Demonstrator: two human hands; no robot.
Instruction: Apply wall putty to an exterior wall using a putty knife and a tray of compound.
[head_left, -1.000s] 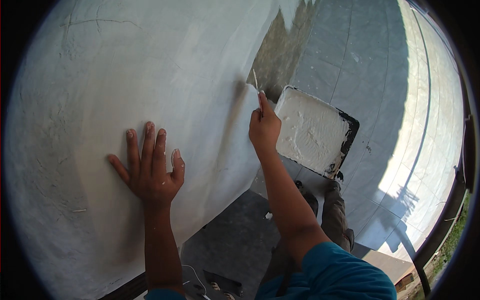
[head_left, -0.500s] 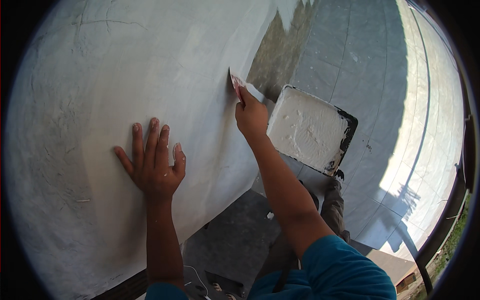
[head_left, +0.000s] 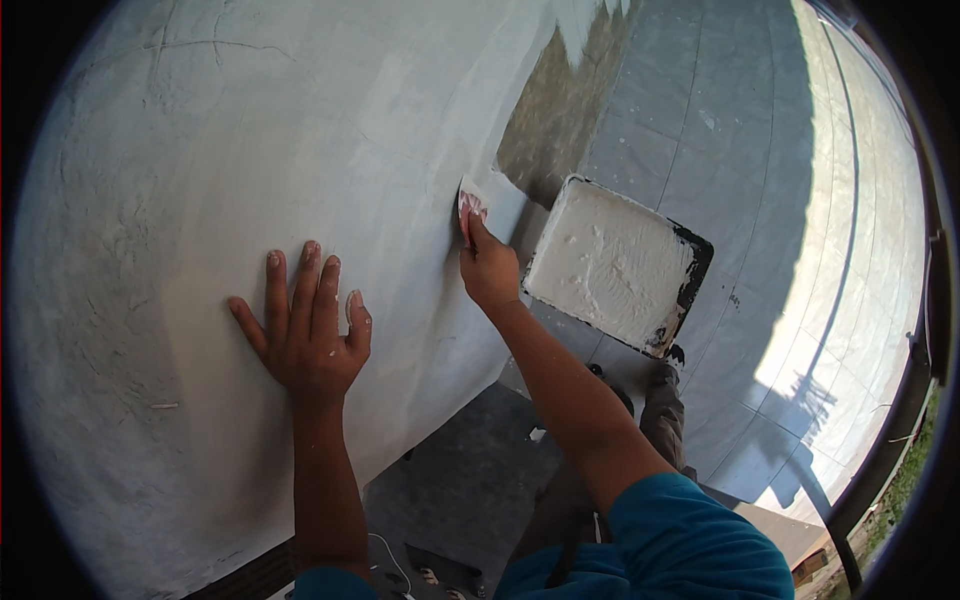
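My left hand (head_left: 312, 335) lies flat on the white-coated wall (head_left: 390, 130), its fingers spread and flecked with white. To the right of it, my right hand (head_left: 490, 268) grips a putty knife (head_left: 471, 205) with a reddish, white-smeared face, its blade at the wall surface. Just right of that hand sits a black tray (head_left: 690, 285) holding thick white putty (head_left: 610, 265) with ridges and lumps. Above the knife a bare brownish patch of wall (head_left: 560, 110) shows, bordered by ragged white coating.
Grey tiles (head_left: 730, 150) spread to the right, with a bright sunlit strip (head_left: 850, 200) beyond. My trousered leg (head_left: 662, 410) is below the tray. A white cable (head_left: 390, 550) hangs at the bottom. Grass (head_left: 905, 490) shows at the lower right edge.
My right hand has drawn the putty knife down along the wall, toward me and slightly left. The left hand has stayed in place.
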